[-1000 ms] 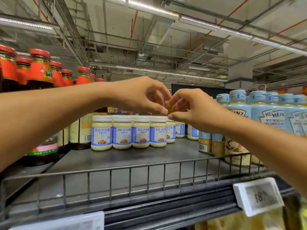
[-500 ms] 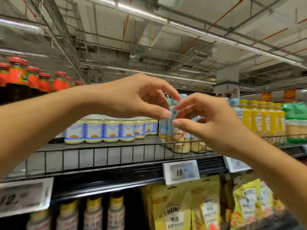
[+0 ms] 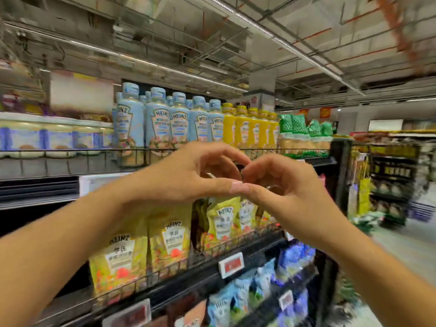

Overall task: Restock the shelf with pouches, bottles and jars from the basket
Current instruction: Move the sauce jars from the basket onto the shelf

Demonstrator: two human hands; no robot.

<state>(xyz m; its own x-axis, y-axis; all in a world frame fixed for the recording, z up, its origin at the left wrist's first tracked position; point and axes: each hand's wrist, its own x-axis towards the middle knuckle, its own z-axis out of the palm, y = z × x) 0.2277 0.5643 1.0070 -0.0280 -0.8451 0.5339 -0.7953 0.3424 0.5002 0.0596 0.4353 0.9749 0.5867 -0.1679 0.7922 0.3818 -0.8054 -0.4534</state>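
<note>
Fingers (image 3: pixel 224 152) of left hand (image 3: pixel 179 178) and right hand (image 3: pixel 295 192) are curled on nothing; the shelf (image 3: pixel 59 166) is seen stocked with pouches (image 3: pixel 169 241), bottles (image 3: pixel 158 121) and jars (image 3: pixel 56 138), yet what remains cannot be judged, no basket being shown.

Both bare forearms (image 3: pixel 70 244) are reaching forward and converging mid-view. The left hand (image 3: pixel 186 178) and right hand (image 3: pixel 290 187) are curling toward each other, thumb tips touching, index fingers arching over the gap above. They are apparently pinching nothing, though motion blur is softening the fingertips.
</note>
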